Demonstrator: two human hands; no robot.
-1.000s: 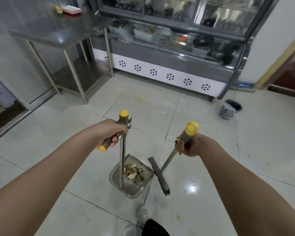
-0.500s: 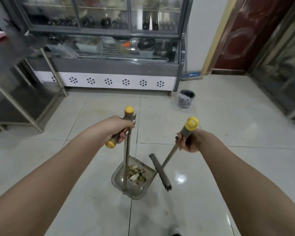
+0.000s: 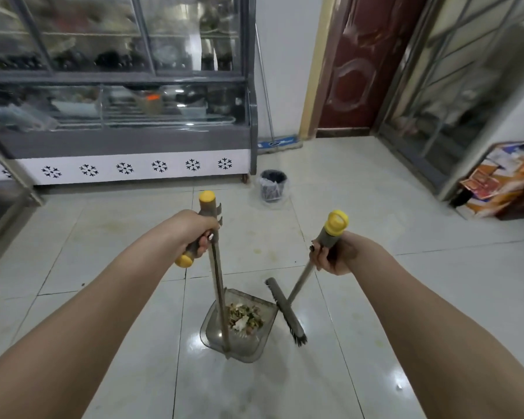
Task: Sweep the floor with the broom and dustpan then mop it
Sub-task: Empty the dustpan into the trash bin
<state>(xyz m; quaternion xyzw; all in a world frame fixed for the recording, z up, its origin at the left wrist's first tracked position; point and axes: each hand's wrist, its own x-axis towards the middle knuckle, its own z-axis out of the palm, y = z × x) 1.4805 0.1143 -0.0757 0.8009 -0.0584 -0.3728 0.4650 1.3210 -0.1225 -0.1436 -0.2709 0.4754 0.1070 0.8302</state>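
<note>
1. Out front, your left hand grips the long-handled clear plastic dustpan, low over the pale tiled floor; your right hand grips the grey-bristled metal broom beside it.
2. Keep the pan level: its scraps spill easily.
3. Head for the small black lined bin.

Head-worn view, forward-down over floor.

Bright, even light glares off the glossy floor; edges bow and blur from wide-angle distortion.

Display cooler — bin just beside
</note>
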